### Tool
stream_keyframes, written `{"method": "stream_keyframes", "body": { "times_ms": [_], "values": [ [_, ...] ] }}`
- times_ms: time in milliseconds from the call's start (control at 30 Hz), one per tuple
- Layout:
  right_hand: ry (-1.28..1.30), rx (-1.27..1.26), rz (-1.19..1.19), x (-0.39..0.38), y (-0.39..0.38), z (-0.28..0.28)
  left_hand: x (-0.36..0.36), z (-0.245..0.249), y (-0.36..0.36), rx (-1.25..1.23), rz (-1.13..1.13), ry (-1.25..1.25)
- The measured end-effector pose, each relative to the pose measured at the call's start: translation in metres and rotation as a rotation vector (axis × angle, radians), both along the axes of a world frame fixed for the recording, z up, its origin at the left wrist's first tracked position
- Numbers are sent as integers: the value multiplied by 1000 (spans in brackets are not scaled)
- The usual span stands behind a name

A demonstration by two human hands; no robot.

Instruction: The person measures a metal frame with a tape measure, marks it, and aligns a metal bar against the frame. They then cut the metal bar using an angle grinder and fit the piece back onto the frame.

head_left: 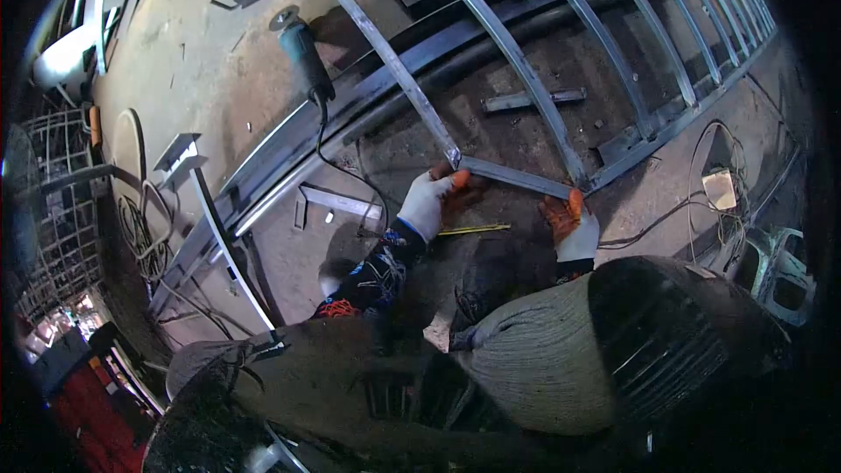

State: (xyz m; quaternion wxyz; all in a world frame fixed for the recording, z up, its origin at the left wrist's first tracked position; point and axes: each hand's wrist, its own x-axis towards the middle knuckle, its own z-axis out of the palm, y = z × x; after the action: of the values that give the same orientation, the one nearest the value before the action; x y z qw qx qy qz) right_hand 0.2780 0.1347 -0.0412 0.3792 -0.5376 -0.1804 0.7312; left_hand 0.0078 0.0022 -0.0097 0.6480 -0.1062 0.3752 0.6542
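Observation:
A short metal bar [515,177] spans the near ends of two long bars of a metal frame [504,44]. My left hand [431,201], in a white and orange glove, is closed on the bar's left end, beside a frame corner. My right hand [571,226], gloved alike, has its fingers at the bar's right end, where it meets the frame; the fingers look bent around that end. Between and below the hands a thin yellow strip [474,229] lies on the ground.
An angle grinder [305,57] with its cord lies at the upper left. Long metal profiles [272,158] run diagonally on the left. A loose metal piece [534,101] lies inside the frame. Cables and a pale block [719,189] are at the right, near a metal stool-like object [778,276].

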Motion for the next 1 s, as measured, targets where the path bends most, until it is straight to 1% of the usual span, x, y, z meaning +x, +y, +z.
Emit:
{"method": "stream_keyframes", "body": {
  "times_ms": [33, 67, 100, 133, 167, 200, 267, 300, 333, 400, 433, 500, 600, 700, 767, 800, 867, 933, 1000],
  "values": [
    [14, 3, 0, 3, 0, -4, 1, -3, 0, -4, 2, -3],
    [11, -1, 2, 6, 0, -8, 2, -6, 0, -73, 51, -20],
    [23, 12, 40, 9, 0, -12, 3, -7, 0, -140, 99, -36],
    [35, 27, 77, 16, 0, -19, 4, 0, 2, -141, 98, -38],
    [32, 29, 76, 30, 3, -34, 5, 8, 5, -204, 58, 32],
    [150, -47, 114, 52, 8, -61, 5, 13, 8, -264, 19, 103],
    [273, -122, 152, 53, 10, -61, 6, -19, -5, -213, 0, 117],
    [162, -63, 137, 33, 5, -34, 6, -30, -11, -168, -21, 129],
    [51, -4, 122, 18, 3, -14, 4, -21, -7, -170, -23, 131],
    [72, 5, 103, 12, 2, -3, 2, 6, 2, -235, -59, 154],
    [94, 16, 89, 12, 1, -1, 5, 5, -1, -238, -60, 151],
    [87, 30, 97, 14, 1, -9, 6, -2, -1, -143, 75, -35],
    [84, 25, 111, 19, 0, -22, 13, -9, -5, -129, 123, -87],
    [74, 30, 123, 16, 2, -15, 12, -8, -1, -108, 138, -100],
    [52, 33, 126, 15, -1, -12, 12, 6, -1, -136, 144, -80],
    [82, 17, 101, 16, 0, -15, 11, 12, 1, -157, 151, -59],
    [113, 3, 77, 18, 2, -20, 11, 3, 2, -180, 144, -22],
    [16, 84, 153, 19, 0, -22, 11, -1, 1, -204, 130, 14],
    [43, 96, 178, 16, -10, -28, 12, -3, 3, -212, 114, 92]
  ]
}}
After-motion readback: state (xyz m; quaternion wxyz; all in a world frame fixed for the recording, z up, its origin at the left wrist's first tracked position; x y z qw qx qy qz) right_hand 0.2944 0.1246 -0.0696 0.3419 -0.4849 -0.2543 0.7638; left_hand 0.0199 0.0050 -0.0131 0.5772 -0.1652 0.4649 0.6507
